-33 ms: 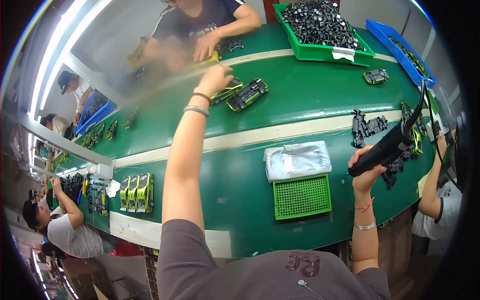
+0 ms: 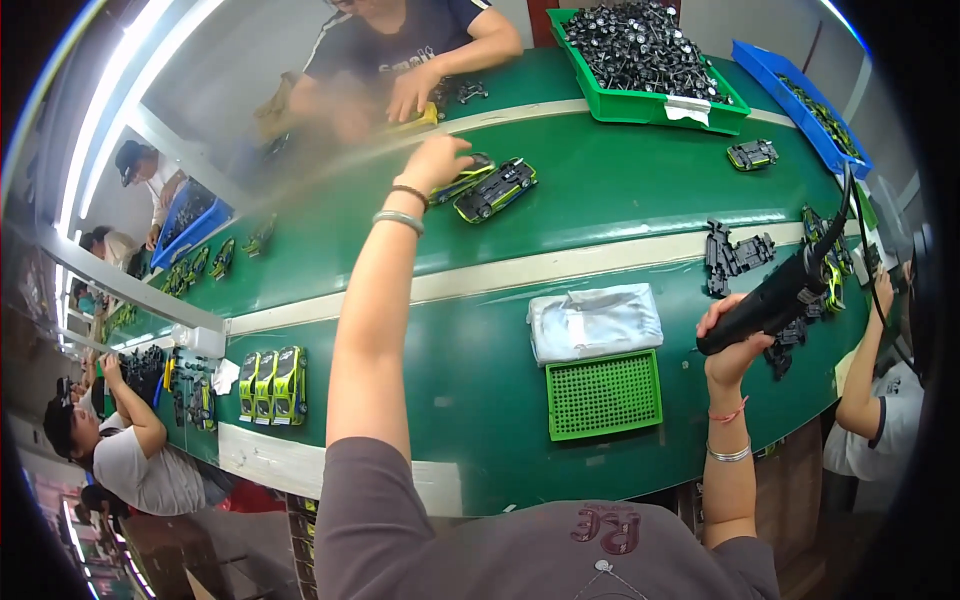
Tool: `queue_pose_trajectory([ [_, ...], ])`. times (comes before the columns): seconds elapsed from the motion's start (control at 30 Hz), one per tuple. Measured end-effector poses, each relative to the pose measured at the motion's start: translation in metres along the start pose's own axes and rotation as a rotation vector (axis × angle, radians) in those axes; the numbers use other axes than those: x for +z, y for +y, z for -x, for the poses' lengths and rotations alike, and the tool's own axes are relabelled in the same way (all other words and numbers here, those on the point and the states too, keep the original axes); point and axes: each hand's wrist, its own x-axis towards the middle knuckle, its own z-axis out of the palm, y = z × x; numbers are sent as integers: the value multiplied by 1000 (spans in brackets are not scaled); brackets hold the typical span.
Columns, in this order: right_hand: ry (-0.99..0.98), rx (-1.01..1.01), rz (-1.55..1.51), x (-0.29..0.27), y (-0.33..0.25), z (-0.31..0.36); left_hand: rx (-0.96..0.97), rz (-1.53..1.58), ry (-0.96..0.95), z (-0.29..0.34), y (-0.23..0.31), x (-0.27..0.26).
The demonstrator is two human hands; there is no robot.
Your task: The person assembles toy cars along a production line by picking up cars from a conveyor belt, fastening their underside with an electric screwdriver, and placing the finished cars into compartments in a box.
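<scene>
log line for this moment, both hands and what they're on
left hand: reaching onto toy car on green belt | right hand: gripping black power screwdriver | nearby: second toy car

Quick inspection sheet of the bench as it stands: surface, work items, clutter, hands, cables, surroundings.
Surface: green conveyor belt with pale stripes, running left to right.
Work items: left hand reaches out to a green toy car body; a second car lies beside it. Right hand holds a black power screwdriver.
Clutter: folded white cloth, green mesh tray, black chassis parts, three green cars at left.
Hands: left open, on the car; right closed around the tool.
Cables: black cord rising from the screwdriver.
Surroundings: green bin of wheels, blue bin, other workers along the belt.
</scene>
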Motion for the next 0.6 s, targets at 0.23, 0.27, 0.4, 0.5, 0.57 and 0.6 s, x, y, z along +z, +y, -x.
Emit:
queue_pose_trajectory([
  [0.23, 25, 39, -78, -2, 2, 1, -142, 14, -98, 80, -31, -15],
  [0.27, 26, 37, -86, 0, 3, -2, -259, -22, -185, 104, -48, -31],
  [0.4, 23, 26, -56, -10, 10, -3, -531, -372, -288, 199, -91, -101],
  [0.5, 37, -4, -12, -11, 13, -4, -624, -250, -100, 255, -107, -132],
  [0.57, -36, 12, -37, -21, 19, -7, -583, -161, -22, 283, -107, -154],
  [0.6, -38, 15, -57, -22, 19, -7, -553, -153, 19, 294, -104, -162],
])
